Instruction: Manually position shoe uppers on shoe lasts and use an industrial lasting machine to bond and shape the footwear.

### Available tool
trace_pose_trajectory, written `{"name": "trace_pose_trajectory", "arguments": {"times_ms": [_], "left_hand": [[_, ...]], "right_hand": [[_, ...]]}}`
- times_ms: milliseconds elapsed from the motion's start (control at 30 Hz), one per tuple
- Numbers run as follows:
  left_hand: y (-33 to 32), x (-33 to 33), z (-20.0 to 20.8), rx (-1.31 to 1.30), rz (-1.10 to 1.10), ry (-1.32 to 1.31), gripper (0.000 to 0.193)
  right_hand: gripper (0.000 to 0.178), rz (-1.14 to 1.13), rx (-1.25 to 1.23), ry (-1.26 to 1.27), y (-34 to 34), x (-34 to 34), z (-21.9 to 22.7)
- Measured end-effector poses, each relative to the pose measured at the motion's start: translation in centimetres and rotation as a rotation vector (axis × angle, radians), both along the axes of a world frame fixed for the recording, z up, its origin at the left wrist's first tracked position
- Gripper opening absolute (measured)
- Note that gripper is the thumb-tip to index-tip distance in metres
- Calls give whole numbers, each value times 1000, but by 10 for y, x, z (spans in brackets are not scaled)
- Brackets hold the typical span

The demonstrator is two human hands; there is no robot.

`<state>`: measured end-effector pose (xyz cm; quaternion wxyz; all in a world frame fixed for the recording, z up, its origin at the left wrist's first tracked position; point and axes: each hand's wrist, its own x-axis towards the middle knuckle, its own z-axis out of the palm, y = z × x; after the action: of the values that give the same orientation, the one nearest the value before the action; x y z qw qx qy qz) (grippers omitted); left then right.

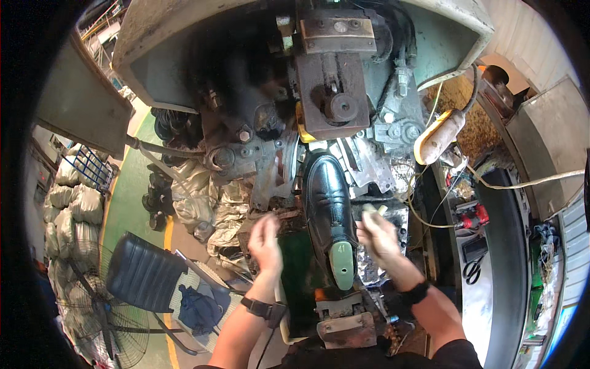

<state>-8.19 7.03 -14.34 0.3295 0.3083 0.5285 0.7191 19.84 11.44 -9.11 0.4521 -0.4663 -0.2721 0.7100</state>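
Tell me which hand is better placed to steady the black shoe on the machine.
Right, probably. The right hand sits just beside the black shoe, level with its middle, though it seems to pinch a small pale piece. The left hand looks blurred, empty, and farther off.

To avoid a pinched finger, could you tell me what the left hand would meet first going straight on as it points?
Probably the greasy machine jaws just beyond the left hand; depth is unclear.

Between the fingers of the left hand point(265, 241) and those of the right hand point(376, 237) stands the black shoe point(329, 200) on its green last point(342, 264), filling the gap. Ahead of both fingers the grey machine head point(332, 92) blocks passage. Room opens only behind the fingers, toward the person.
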Motion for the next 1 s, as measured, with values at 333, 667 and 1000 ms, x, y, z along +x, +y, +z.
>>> {"name": "trace_pose_trajectory", "arguments": {"times_ms": [333, 667, 1000], "left_hand": [[-71, -80, -138, -319, -231, 791, 58], [-140, -170, -206, -713, 213, -141, 55], [-131, -121, -224, -1083, 109, -344, 64]], "right_hand": [[100, -267, -142, -434, 5, 131, -118], [77, -194, -139, -738, -51, 230, -185], [21, 15, -490, -568, -144, 214, -278]]}}
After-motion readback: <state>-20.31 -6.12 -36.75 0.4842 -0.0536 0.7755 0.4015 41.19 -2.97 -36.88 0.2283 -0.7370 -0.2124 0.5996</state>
